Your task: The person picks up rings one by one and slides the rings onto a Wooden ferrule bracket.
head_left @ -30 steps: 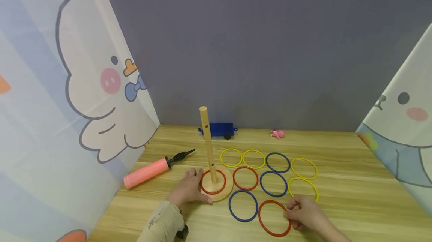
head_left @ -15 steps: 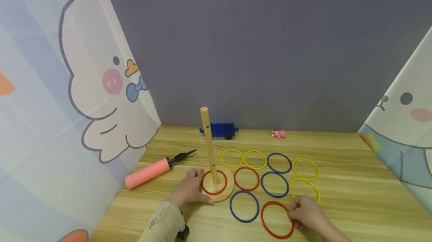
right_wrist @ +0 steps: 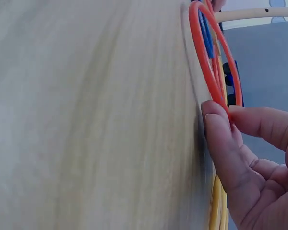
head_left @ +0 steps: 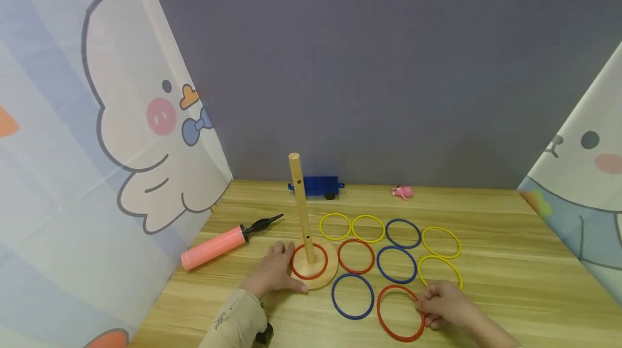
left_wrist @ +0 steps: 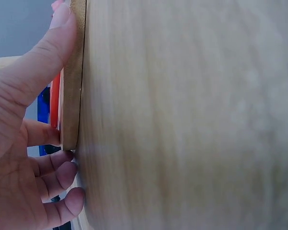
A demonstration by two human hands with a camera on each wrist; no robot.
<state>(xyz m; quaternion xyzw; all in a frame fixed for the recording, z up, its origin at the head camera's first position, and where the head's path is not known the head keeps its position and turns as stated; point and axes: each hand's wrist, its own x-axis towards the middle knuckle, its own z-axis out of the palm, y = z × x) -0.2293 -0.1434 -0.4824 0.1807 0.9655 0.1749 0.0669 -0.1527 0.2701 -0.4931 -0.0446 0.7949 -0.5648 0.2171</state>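
In the head view, my left hand [head_left: 274, 272] grips the round base [head_left: 332, 270] of a wooden peg stand, whose pole [head_left: 302, 207] rises upright. The left wrist view has the thumb and forefinger against the base's rim [left_wrist: 73, 100]. Around the pole, a red ring [head_left: 309, 278] lies on that base. My right hand [head_left: 446, 303] pinches another red ring [head_left: 378, 309] by its right side, between thumb and fingers. In the right wrist view this ring [right_wrist: 201, 55] stands tilted, partly raised off the table.
Beside the stand lie a red ring [head_left: 356, 273], several blue rings such as the near one [head_left: 353, 318], and several yellow rings [head_left: 335, 239]. A pink hand pump [head_left: 216, 248] is at left. A blue toy cart [head_left: 322, 186] and pink figurine [head_left: 403, 192] sit by the back wall.
My right hand has shifted slightly right, and the red ring in its pinch has moved with it. The left hand stays at the base; the view itself shifts a little.
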